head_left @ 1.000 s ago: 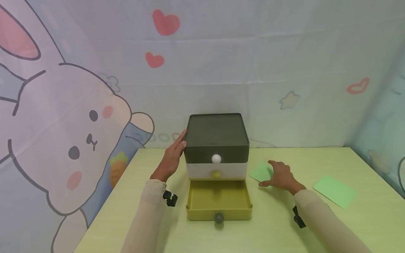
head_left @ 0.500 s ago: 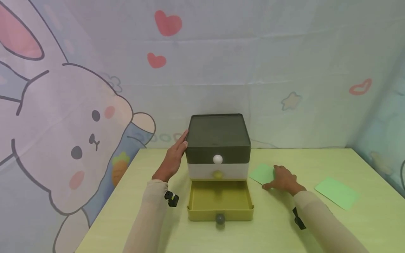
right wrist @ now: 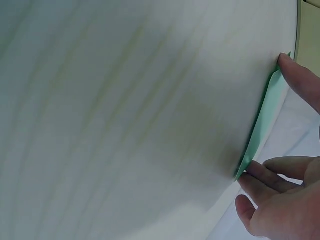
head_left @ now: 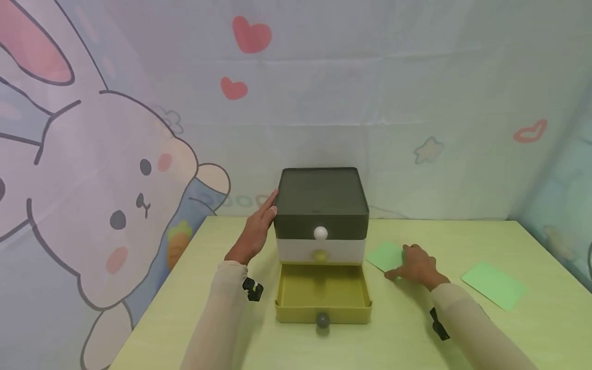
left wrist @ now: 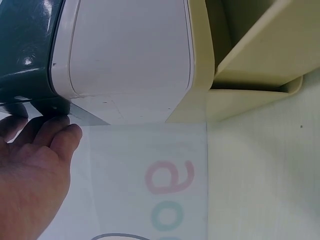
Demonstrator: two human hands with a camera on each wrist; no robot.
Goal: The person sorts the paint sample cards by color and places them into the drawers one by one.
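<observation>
My left hand (head_left: 253, 234) rests against the left side of a small drawer unit (head_left: 324, 191); in the left wrist view, its fingertips (left wrist: 62, 132) touch the side by the dark top tier. The unit's yellow bottom drawer (head_left: 324, 314) is pulled out and has nothing in it. To the right, my right hand (head_left: 418, 267) holds a green sheet of paper (head_left: 385, 255) by its edges. In the right wrist view, the thumb is on one end of the paper (right wrist: 261, 120) and the fingers on the other, and the sheet bows slightly.
Another green sheet (head_left: 494, 285) lies on the table (head_left: 393, 334) farther right. Behind the table hangs a printed cloth (head_left: 324, 103) with a rabbit and hearts. The white middle drawer (head_left: 296, 251) and dark top drawer are closed.
My right hand has lowered onto the near green sheet, and its thumb and fingers have closed in on the edges. The left hand stays on the unit. The view has shifted slightly.
</observation>
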